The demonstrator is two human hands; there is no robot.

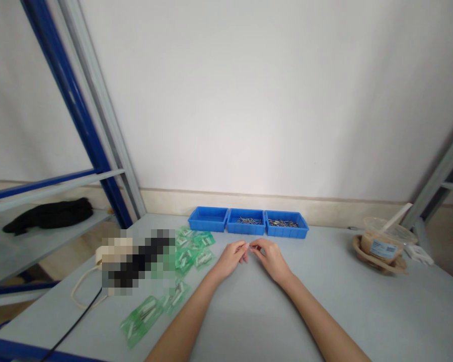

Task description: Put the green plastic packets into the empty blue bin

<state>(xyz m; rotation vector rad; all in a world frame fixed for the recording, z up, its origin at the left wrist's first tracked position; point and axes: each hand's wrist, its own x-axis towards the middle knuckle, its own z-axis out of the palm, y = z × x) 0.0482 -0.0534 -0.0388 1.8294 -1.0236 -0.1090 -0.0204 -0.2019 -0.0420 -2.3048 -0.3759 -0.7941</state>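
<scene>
White wall (249, 100) behind, grey counter (245, 317) under my arms. My right hand (270, 256) is closed in a pinch on a small piece (252, 247), held up just off my left hand (232, 254); too tiny to ID. Left fingers are curled in right beside it, but can't tell if they grip the other end. Prob. fingertips only, b/c a thing that small needs fine control, and hands kept mid-counter so both reach it.

Just beyond, far side: 3 blue bins in a row, i.e. left bin (207, 226), middle bin (245, 230) & right bin (286, 232). Middle one has thin silvery metal bits (249, 221), right one darker, mixed-tone bits (281, 223); sorted apart & w/in easy reach, I'd guess.

To the left, green packets (141, 318) w/ pale pieces inside lie loosely grouped, prob. to keep my working spot free. Farther left, a pixelated dark item (141, 261) & black cable (77, 324). Far right, cup (383, 246) sits in a pulp holder (387, 267), presumably for stability, well apart from the bits.
</scene>
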